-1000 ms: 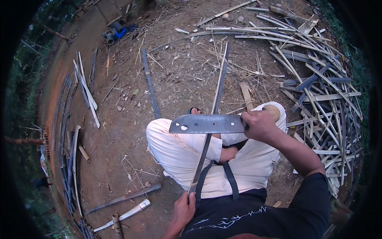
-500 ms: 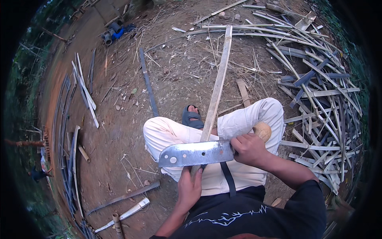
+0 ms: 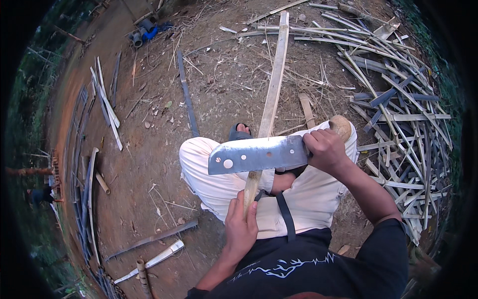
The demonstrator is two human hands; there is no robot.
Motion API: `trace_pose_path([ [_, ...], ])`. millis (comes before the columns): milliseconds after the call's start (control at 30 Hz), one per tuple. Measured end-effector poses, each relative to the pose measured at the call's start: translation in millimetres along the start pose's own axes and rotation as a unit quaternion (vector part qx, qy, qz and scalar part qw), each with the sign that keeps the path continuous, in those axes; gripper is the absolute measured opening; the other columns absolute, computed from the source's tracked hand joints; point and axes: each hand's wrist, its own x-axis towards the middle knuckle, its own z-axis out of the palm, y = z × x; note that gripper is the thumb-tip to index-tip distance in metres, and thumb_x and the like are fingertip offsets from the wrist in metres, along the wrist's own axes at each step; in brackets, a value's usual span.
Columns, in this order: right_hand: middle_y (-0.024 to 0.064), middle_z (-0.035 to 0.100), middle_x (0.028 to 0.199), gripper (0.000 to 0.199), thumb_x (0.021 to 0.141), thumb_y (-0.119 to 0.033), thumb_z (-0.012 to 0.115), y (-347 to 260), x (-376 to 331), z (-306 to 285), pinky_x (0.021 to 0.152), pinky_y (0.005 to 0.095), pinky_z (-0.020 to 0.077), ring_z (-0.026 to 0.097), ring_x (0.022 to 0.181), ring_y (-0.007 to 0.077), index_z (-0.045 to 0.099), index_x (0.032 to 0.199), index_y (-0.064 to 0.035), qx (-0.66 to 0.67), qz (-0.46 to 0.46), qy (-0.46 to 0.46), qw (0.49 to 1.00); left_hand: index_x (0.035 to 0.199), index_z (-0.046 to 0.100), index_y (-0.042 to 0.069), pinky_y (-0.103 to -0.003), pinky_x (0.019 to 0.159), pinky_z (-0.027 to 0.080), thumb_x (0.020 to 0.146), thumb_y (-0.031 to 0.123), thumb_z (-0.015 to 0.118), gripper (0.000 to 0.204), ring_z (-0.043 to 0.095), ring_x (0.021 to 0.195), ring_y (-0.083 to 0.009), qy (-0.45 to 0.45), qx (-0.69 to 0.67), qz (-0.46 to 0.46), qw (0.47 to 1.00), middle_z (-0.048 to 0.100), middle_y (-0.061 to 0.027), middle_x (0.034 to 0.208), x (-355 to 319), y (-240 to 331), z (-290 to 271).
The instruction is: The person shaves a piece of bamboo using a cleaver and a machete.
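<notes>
Gripping the cleaver (image 3: 256,154) mid-frame, the right hand (image 3: 326,149) was clenched while the left hand (image 3: 241,226) clasped the bamboo strip (image 3: 273,89), mostly unshaved.

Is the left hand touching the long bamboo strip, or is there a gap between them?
Touching. In the head view the left hand wraps its fingers around the near end of the bamboo strip, with no gap visible.

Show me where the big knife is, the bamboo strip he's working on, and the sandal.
big knife (image 3: 256,154), head view, middle of the flat blade
bamboo strip (image 3: 275,84), head view, mid-length beyond the blade
sandal (image 3: 237,133), head view, dark strap
</notes>
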Motion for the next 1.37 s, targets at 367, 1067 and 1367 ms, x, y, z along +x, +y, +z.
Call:
trace_pose_path([
  [367,0.0080,0.058,0.063,0.015,0.064,-0.007,0.066,13.0,9.2,13.5,0.055,0.0405,0.0503,0.064,0.060,0.0268,0.053,0.071,-0.0073,-0.003,0.046,0.012,0.999,0.129,0.052,-0.010,-0.040,0.067,0.047,0.096,0.005,0.059,0.037,0.057,0.075,-0.0346,0.010,-0.014,0.000,1.000,0.054,-0.0201,0.087,-14.6,-16.2,-2.6],
  [1067,0.0118,0.066,0.071,0.010,0.072,-0.009,0.067,74.1,15.8,34.8,0.058,0.0432,0.0532,0.068,0.066,0.0312,0.058,0.076,-0.0061,-0.033,0.121,-0.010,0.992,0.126,0.056,-0.008,-0.039,0.069,0.047,0.094,0.007,0.061,0.036,0.057,0.074,-0.0311,0.001,0.003,-0.032,0.999,0.055,-0.0178,0.084,-46.5,-26.3,-12.3],
  [1367,0.0096,0.066,0.070,0.013,0.071,-0.011,0.070,104.7,35.1,40.0,0.064,0.0405,0.0551,0.069,0.069,0.0298,0.057,0.074,-0.0099,-0.035,0.126,-0.031,0.991,0.130,0.055,-0.007,-0.038,0.068,0.048,0.094,0.008,0.063,0.040,0.057,0.073,-0.0306,0.013,-0.019,-0.035,0.999,0.056,-0.0178,0.086,-62.4,-35.1,-16.9],
])
